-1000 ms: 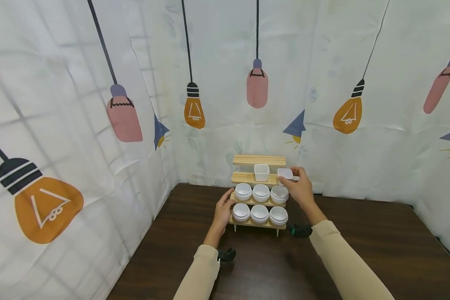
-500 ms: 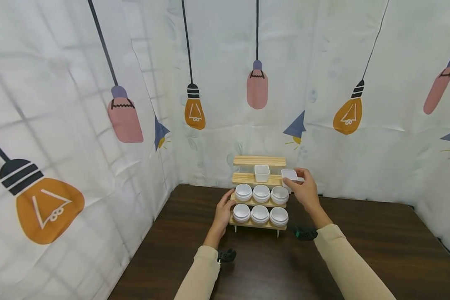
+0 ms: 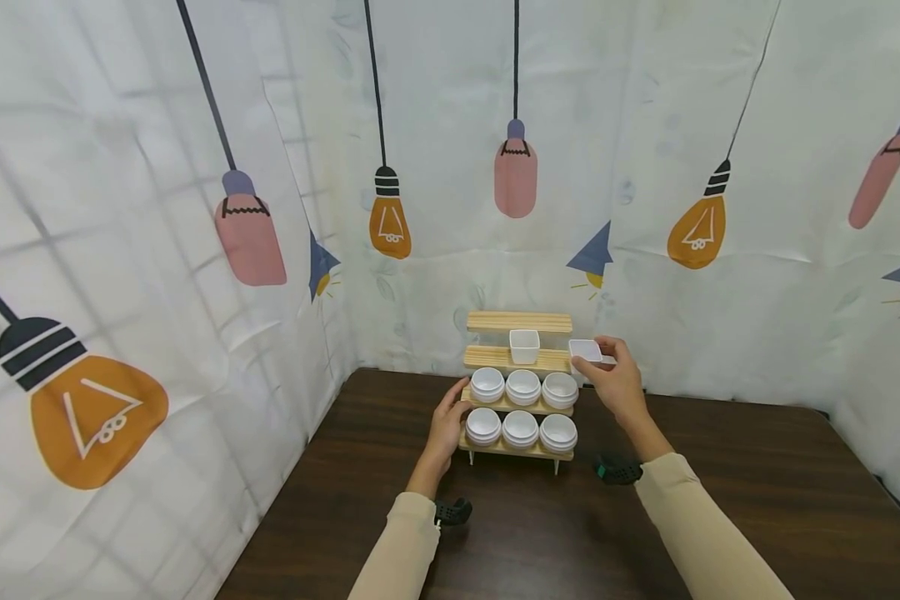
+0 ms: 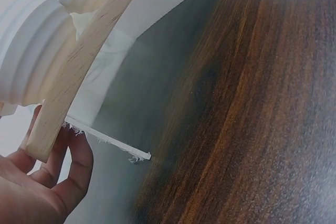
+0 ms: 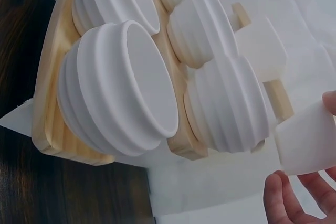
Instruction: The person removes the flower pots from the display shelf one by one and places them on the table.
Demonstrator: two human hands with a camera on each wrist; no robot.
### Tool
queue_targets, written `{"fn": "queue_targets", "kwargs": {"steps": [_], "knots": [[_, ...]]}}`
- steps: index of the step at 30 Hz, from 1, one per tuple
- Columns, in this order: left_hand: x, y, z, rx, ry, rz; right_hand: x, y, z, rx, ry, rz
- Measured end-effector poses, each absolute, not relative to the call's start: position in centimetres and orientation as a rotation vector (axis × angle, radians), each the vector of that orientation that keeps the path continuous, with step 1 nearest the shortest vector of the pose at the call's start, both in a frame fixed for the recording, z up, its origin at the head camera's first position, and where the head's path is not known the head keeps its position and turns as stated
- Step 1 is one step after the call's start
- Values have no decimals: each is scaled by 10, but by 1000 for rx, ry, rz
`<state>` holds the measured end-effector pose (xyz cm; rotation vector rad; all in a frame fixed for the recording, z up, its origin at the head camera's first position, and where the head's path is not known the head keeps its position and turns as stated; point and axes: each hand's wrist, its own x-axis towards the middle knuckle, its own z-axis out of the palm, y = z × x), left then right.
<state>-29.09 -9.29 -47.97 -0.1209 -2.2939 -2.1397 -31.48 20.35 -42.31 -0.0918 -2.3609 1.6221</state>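
A tiered wooden stand (image 3: 519, 322) with light plank shelves and white legs stands on the table. My left hand (image 3: 444, 428) grips the left end of a plank (image 4: 79, 72), fingers and thumb around its edge in the left wrist view. My right hand (image 3: 618, 387) pinches a white square cup (image 3: 585, 351) with a small side handle, just off the stand's right side. In the right wrist view this cup (image 5: 307, 139) is partly cut off. Another white square cup (image 3: 525, 347) sits mid-shelf on the second tier from the top. White ribbed round bowls (image 3: 523, 387) fill the two lower shelves, three per shelf.
The dark wooden table (image 3: 690, 517) spreads around the stand. A white cloth backdrop (image 3: 450, 283) printed with lamps hangs close behind it, and another stretch closes the left side. The top plank bears nothing.
My right hand has moved right with the square cup, from above the second shelf to past its right end. My left hand stays on the stand.
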Motion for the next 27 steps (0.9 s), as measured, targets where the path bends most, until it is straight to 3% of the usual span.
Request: {"fn": "queue_targets", "kwargs": {"steps": [27], "knots": [[-291,-95,-480,-137,-2267,-2190,-307,228,-437,-122,-2336,1578]]}}
